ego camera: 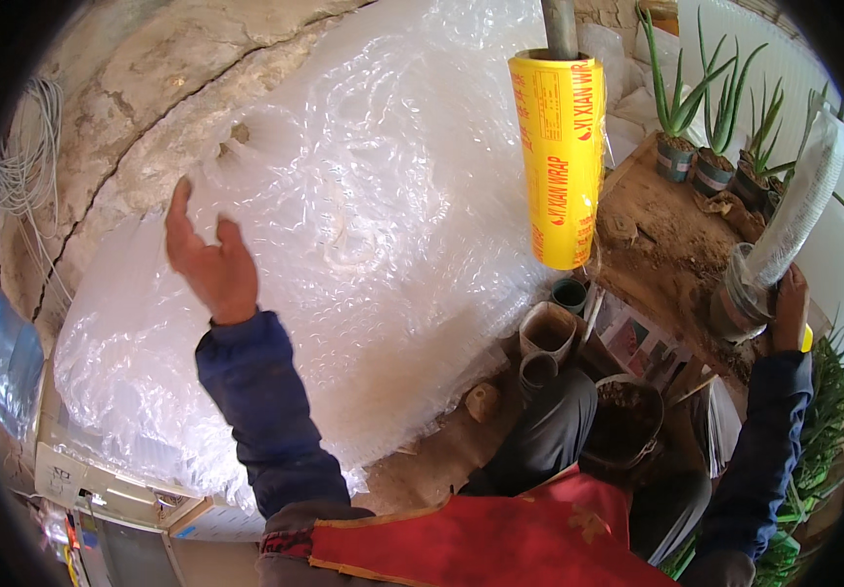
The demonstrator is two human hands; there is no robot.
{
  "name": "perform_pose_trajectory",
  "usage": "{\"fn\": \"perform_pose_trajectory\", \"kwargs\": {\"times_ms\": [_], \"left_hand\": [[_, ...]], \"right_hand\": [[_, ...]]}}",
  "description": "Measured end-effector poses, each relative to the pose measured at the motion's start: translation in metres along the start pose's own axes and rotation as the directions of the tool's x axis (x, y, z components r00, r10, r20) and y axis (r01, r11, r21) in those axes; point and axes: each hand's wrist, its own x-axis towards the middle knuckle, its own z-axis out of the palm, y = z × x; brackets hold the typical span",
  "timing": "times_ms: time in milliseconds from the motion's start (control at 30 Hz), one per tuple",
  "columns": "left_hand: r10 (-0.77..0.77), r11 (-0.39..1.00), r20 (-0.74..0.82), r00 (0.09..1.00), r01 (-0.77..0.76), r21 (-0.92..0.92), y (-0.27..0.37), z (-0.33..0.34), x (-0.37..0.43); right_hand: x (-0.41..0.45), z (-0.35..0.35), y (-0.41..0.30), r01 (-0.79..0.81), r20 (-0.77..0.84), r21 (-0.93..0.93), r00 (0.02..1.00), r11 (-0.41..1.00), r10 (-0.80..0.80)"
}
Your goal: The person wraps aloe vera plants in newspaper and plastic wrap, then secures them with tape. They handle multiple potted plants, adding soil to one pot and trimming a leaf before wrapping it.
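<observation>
My left hand [215, 257] is raised over a large heap of clear bubble wrap [392, 242], its fingers apart and nothing in them. On the right, my right hand [791, 308] is against the far side of a clear plastic container [741, 301] on a soil-covered board [664, 220]. A long whitish textured bundle [803, 198] stands tilted in that container. Its lower end and the container partly hide my fingers, so their grip is unclear. A yellow printed roll of cling wrap [561, 169] hangs on a grey pole [560, 29] between my hands.
Several potted aloe plants [675, 158] line the back of the board. Below it are a bucket of soil [623, 418], a pale pot [548, 328] and a small green pot [568, 293]. Coiled white cord [25, 154] hangs by the cracked wall [150, 88]. Leafy plants [825, 396] grow at right.
</observation>
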Motion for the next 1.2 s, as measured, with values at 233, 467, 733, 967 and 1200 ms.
{"fn": "perform_pose_trajectory", "kwargs": {"times_ms": [233,467,733,967,1200], "left_hand": [[-0.283,0.842,0.387,0.878,0.035,0.538,-0.103,-0.056,0.010],[-0.433,0.722,0.430,0.792,0.019,0.691,-0.130,-0.048,0.046],[-0.304,0.729,0.003,0.953,0.231,0.644,-0.102,-0.060,0.069],[0.365,0.930,-0.388,0.847,-0.307,0.204,-0.047,-0.094,0.083],[0.413,0.890,-0.042,0.910,-0.393,0.230,-0.017,-0.037,0.047]], "right_hand": [[0.002,0.010,-0.001,-0.013,-0.001,0.071,1.000,0.997,0.013],[-0.010,0.018,-0.032,0.019,0.004,-0.028,1.000,0.999,-0.019],[-0.018,0.017,-0.044,0.067,-0.156,-0.213,0.982,0.975,-0.101],[-0.059,0.002,-0.070,-0.084,-0.336,-0.091,0.941,0.992,0.049],[-0.082,0.017,-0.131,0.364,-0.410,0.022,0.853,0.931,-0.324]]}}
